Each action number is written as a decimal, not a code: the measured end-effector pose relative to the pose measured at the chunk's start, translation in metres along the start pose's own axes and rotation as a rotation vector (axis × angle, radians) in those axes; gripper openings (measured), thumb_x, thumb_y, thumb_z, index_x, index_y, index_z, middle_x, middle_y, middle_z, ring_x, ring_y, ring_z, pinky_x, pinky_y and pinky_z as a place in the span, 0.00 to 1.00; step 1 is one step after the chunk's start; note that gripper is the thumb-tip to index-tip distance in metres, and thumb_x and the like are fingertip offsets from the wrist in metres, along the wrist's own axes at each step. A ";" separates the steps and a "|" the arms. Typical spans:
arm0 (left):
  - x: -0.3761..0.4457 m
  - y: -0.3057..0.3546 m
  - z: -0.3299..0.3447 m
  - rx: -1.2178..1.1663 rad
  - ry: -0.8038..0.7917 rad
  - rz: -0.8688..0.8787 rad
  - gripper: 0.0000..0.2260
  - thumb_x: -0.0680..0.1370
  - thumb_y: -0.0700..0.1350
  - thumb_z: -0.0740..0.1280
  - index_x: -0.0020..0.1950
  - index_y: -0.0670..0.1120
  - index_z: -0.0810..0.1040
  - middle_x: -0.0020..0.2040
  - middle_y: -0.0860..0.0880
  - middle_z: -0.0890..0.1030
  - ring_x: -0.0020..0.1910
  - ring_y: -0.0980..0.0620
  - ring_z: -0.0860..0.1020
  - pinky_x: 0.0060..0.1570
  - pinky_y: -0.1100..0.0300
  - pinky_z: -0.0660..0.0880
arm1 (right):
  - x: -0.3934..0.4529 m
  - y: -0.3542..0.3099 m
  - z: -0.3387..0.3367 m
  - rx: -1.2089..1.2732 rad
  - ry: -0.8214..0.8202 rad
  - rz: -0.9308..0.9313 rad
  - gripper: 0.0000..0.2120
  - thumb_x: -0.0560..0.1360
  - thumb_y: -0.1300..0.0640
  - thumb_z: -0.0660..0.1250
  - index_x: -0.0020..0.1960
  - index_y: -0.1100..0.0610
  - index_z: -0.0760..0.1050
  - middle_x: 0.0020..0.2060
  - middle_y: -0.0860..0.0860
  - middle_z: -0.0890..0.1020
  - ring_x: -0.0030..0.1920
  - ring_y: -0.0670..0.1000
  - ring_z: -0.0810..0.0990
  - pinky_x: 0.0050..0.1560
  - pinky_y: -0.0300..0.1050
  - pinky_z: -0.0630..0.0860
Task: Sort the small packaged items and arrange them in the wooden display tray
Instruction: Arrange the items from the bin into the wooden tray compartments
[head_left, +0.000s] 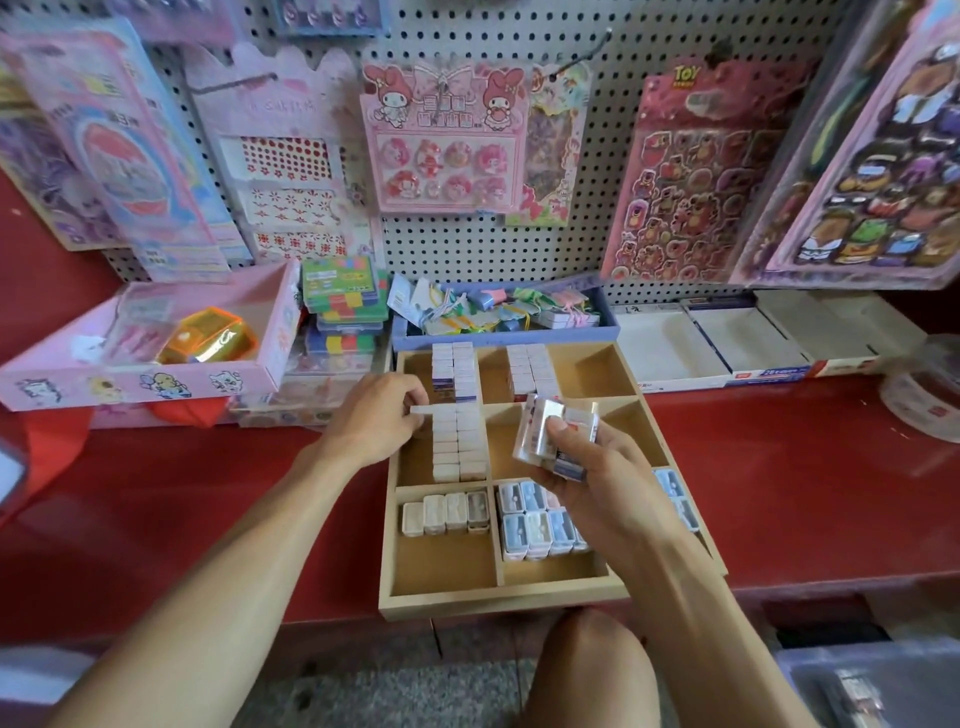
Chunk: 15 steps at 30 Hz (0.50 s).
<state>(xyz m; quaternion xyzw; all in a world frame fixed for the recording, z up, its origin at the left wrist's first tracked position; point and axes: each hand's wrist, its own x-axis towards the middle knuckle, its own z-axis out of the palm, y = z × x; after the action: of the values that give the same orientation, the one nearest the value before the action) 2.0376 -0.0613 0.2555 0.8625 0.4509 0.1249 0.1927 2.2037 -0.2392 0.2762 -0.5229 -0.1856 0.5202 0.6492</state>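
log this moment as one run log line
left hand: pinches small white box at middle-left compartment row | right hand: holds clear-wrapped packs above wooden tray | phase: placing

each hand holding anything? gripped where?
Left hand pinches one white packet by its end. Right hand holds a clear-wrapped bundle, thumb on front, fingers behind.

2 bare forearms (249, 545), no sleeves, bare knee (587, 670)
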 end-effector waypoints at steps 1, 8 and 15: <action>0.000 -0.001 0.000 -0.009 0.010 0.012 0.07 0.74 0.39 0.73 0.43 0.52 0.79 0.41 0.55 0.77 0.41 0.54 0.76 0.44 0.56 0.74 | 0.000 0.000 -0.001 0.002 -0.010 0.000 0.09 0.81 0.61 0.64 0.58 0.61 0.80 0.45 0.53 0.86 0.47 0.50 0.84 0.51 0.45 0.79; -0.002 -0.008 0.002 -0.079 0.015 0.040 0.07 0.74 0.38 0.74 0.50 0.48 0.82 0.41 0.53 0.78 0.41 0.54 0.78 0.44 0.60 0.73 | 0.001 0.007 0.002 -0.065 -0.027 -0.017 0.08 0.81 0.61 0.64 0.55 0.60 0.81 0.44 0.52 0.86 0.46 0.49 0.85 0.48 0.43 0.79; -0.013 0.014 -0.015 -0.356 0.173 0.056 0.04 0.78 0.43 0.68 0.50 0.47 0.82 0.46 0.53 0.81 0.38 0.64 0.77 0.41 0.71 0.70 | 0.006 0.007 0.013 -0.167 0.009 -0.053 0.06 0.80 0.62 0.66 0.52 0.62 0.81 0.46 0.57 0.87 0.49 0.56 0.85 0.58 0.54 0.79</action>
<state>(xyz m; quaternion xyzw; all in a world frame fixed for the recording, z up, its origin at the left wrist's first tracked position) 2.0345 -0.0763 0.2748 0.8131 0.4125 0.2816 0.2991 2.1927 -0.2281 0.2734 -0.5726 -0.2391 0.4832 0.6176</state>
